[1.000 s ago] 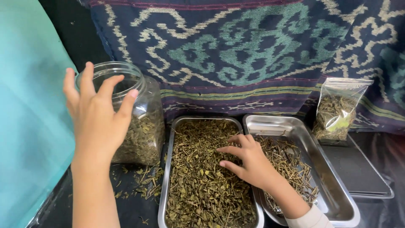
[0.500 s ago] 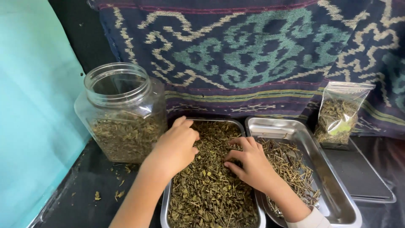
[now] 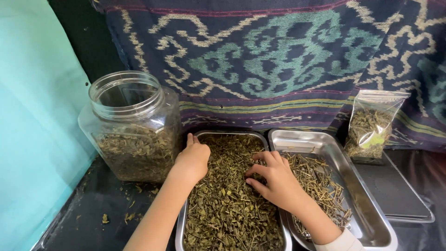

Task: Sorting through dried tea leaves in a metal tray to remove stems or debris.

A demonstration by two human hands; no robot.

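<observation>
Since earlier, left hand (image 3: 193, 160) curled into a loose fist on crumbly dried leaves (image 3: 227, 204); right hand (image 3: 274, 179) spreads open fingers, holding nothing, in the steel tray (image 3: 183, 218).

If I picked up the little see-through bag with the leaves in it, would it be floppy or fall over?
The small clear bag would probably feel light and floppy: its film looks thin and crinkled, and it holds only dried leaves. It stands leaning against the patterned cloth, so it likely tips without support. The dry bits inside may crumble if squeezed.
</observation>
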